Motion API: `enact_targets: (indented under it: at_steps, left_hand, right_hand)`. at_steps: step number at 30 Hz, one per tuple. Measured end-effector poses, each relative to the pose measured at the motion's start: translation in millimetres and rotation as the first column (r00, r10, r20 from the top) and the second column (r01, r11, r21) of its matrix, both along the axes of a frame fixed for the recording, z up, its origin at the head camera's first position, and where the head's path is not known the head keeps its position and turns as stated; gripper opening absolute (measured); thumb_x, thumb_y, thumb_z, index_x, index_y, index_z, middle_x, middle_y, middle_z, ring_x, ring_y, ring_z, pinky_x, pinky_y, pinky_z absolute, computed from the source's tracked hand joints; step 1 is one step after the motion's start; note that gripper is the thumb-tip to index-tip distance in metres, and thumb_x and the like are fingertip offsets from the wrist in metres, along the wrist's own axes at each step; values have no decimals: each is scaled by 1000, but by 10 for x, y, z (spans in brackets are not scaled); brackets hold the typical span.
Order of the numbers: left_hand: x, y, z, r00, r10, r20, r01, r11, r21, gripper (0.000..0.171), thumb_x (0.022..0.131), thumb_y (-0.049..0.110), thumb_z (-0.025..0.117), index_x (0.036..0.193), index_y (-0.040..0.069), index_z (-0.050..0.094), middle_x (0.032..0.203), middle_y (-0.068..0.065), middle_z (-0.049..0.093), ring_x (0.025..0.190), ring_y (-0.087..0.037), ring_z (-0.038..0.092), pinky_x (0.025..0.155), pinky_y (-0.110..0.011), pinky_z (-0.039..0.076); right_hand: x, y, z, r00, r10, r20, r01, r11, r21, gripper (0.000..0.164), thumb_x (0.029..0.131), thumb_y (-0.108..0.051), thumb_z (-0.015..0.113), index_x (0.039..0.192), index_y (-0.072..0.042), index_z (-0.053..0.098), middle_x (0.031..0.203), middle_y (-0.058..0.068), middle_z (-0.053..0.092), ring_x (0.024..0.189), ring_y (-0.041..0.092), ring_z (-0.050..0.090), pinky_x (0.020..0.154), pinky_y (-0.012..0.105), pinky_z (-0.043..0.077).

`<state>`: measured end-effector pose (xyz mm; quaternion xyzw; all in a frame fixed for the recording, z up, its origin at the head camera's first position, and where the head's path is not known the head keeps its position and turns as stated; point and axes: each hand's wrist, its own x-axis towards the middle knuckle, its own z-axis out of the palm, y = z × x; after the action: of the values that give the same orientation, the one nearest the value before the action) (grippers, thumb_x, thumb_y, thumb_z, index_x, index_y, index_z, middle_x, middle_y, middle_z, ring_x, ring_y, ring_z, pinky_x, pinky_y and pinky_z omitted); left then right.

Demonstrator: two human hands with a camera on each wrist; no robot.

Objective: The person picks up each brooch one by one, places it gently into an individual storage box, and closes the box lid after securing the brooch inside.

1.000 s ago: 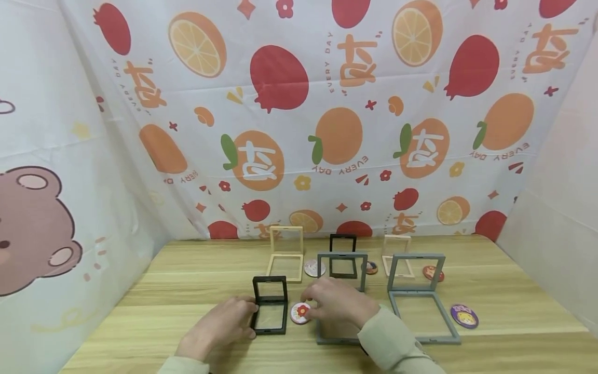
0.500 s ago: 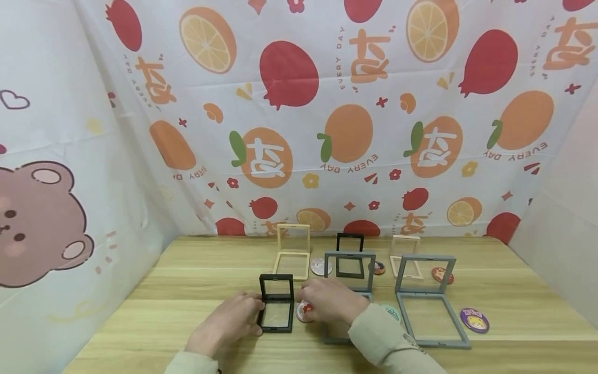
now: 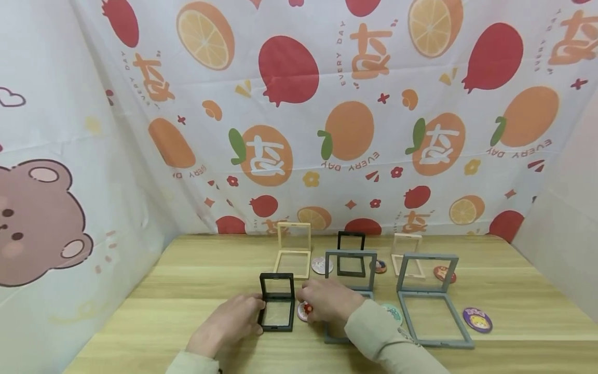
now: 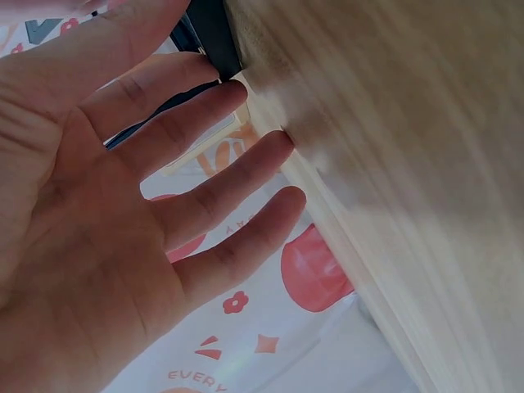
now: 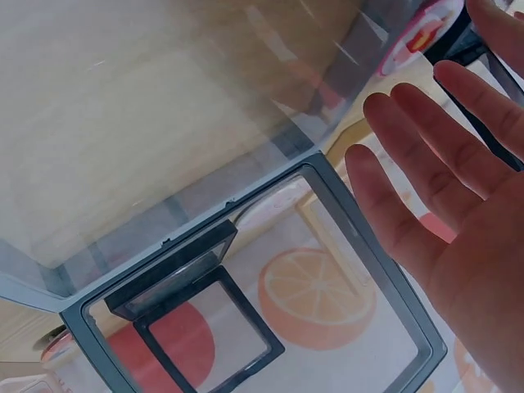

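Together, two hands work close in: left at an open black frame, right at a flower badge.
Straight fingers of the left hand (image 3: 235, 321) rest against the nine o'clock edge of the black frame (image 3: 279, 298). Just past that frame's three o'clock side, the flower badge (image 3: 302, 312) lies on the table (image 3: 196, 280), partly covered by the right hand (image 3: 330, 300), whose fingers spread loosely; firm contact I cannot tell. At the badge's three o'clock stands a grey frame (image 3: 351, 253); a yellow frame (image 3: 292, 252) sits toward the black one's one o'clock.
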<state>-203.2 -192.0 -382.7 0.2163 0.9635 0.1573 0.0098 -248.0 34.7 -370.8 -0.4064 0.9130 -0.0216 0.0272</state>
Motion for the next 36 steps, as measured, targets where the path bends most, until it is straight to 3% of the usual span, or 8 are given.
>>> enact_targets:
  at_steps: [6, 10, 15, 22, 27, 36]
  left_hand:
    - [4, -27, 19, 1000, -10, -18, 10, 1000, -1, 44, 66, 6, 90, 104, -9, 73, 108, -20, 70, 95, -39, 67, 86, -54, 55]
    - [8, -39, 26, 1000, 15, -4, -15, 1000, 4, 43, 66, 5, 90, 104, -8, 73, 106, -18, 70, 93, -38, 68, 85, -54, 55]
    - [15, -49, 27, 1000, 9, -14, -9, 1000, -11, 42, 66, 7, 90, 103, -6, 74, 99, -10, 69, 83, -28, 66, 80, -50, 57]
    - [28, -25, 35, 1000, 26, 7, -26, 1000, 14, 43, 66, 6, 90, 105, -6, 74, 116, -22, 69, 94, -38, 68, 86, -54, 55]
    - [32, -7, 34, 999, 44, 20, -45, 999, 15, 43, 67, 7, 90, 105, -6, 74, 121, -25, 67, 102, -43, 67, 88, -56, 53]
    - [30, -9, 31, 999, 44, 12, -44, 999, 2, 43, 67, 8, 90, 104, -6, 74, 110, -18, 70, 92, -35, 68, 82, -53, 56]
  right_hand:
    - [-6, -41, -20, 999, 13, -36, -11, 999, 49, 32, 76, -24, 90, 103, -19, 72, 92, -9, 61, 81, 4, 55, 71, 24, 51]
    - [-14, -64, -53, 992, 55, -110, -48, 997, 65, 29, 77, -24, 90, 99, -20, 72, 88, -9, 59, 76, 4, 53, 67, 23, 50]
    - [-24, -68, -78, 981, 93, -167, -84, 995, 62, 26, 77, -23, 89, 95, -20, 70, 86, -8, 58, 74, 4, 52, 63, 22, 48]
    - [-22, -49, -76, 989, 91, -120, -88, 996, 30, 23, 81, -21, 85, 97, -16, 69, 86, -7, 57, 73, 4, 50, 64, 22, 48]
    - [-18, -52, -50, 997, 57, -56, -57, 998, 7, 31, 81, -24, 87, 104, -15, 69, 89, -7, 54, 73, 4, 48, 64, 22, 46]
    - [6, -95, -7, 997, 74, -17, -75, 997, -32, 31, 79, -28, 89, 99, -18, 68, 91, -9, 54, 74, 3, 49, 65, 21, 45]
